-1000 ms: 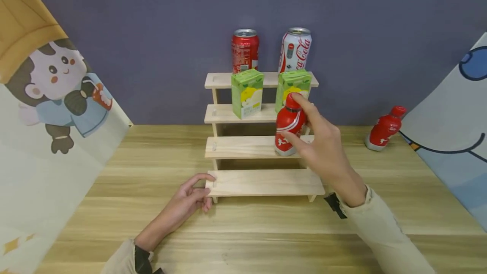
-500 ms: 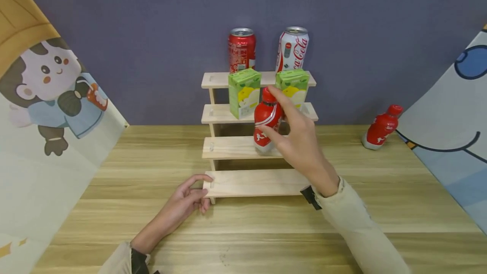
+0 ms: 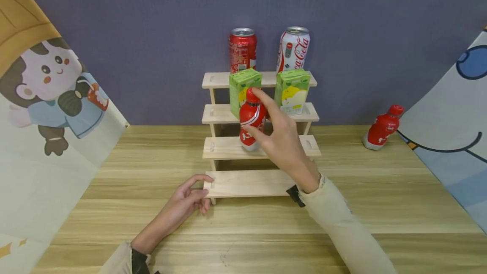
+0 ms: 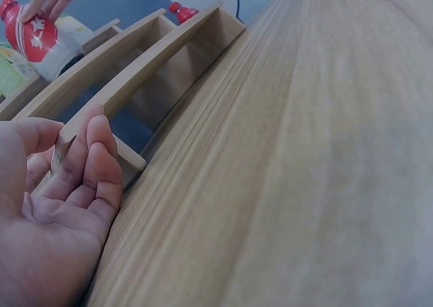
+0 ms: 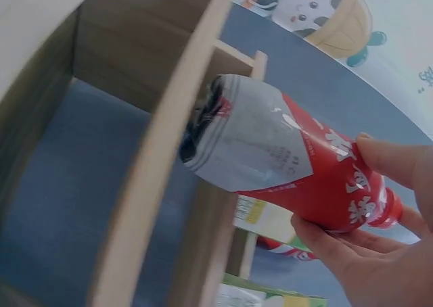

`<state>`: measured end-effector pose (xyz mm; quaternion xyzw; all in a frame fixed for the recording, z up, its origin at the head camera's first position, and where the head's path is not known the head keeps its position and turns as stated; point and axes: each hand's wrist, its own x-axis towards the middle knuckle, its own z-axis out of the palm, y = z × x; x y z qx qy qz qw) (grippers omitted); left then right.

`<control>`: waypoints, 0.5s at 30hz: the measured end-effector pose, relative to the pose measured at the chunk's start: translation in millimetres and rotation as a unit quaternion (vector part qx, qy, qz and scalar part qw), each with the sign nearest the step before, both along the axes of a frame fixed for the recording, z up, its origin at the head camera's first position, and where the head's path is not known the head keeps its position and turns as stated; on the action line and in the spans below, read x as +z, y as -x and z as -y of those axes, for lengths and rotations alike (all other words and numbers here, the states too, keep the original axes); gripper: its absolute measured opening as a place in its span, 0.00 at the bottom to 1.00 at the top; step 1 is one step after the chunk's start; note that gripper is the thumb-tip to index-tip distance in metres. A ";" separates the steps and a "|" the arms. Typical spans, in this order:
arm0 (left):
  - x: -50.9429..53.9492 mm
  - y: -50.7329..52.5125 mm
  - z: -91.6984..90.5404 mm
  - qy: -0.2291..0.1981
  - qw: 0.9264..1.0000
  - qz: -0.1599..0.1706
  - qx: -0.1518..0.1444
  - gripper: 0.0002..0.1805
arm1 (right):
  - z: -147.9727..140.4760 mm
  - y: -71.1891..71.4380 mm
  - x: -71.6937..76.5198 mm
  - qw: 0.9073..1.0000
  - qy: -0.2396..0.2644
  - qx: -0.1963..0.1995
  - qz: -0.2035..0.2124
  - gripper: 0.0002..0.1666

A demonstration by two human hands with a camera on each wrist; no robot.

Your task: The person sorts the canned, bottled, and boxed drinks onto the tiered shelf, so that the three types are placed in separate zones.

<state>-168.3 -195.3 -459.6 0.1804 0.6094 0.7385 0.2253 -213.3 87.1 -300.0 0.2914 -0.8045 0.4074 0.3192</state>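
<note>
My right hand (image 3: 283, 141) grips a red drink bottle (image 3: 249, 119) by its upper part. The bottle stays upright over the left half of the second step from the bottom of a wooden tiered shelf (image 3: 247, 183). In the right wrist view the base of the bottle (image 5: 270, 141) shows just off the step's edge. My left hand (image 3: 186, 200) pinches the left end of the lowest step, thumb and fingers around the board (image 4: 135, 77) in the left wrist view. Behind the bottle, one green juice carton (image 3: 236, 90) is partly hidden; another juice carton (image 3: 293, 94) stands to the right.
On the top step stand a red can (image 3: 242, 50) and a white cola can (image 3: 294, 50). A second red bottle (image 3: 381, 128) leans slightly on the table (image 3: 243, 240) at the right, near a printed side panel (image 3: 449, 138). A dark wall (image 3: 160, 54) rises behind.
My right hand has carried the red bottle leftward along the second step, from before the right carton to before the left one. My left hand keeps its grip on the shelf.
</note>
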 end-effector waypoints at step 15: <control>-2.5 1.6 -0.7 -0.014 1.000 -0.009 -0.008 0.22 | 0.7 7.8 -11.7 0.999 -0.029 -0.011 0.003 0.51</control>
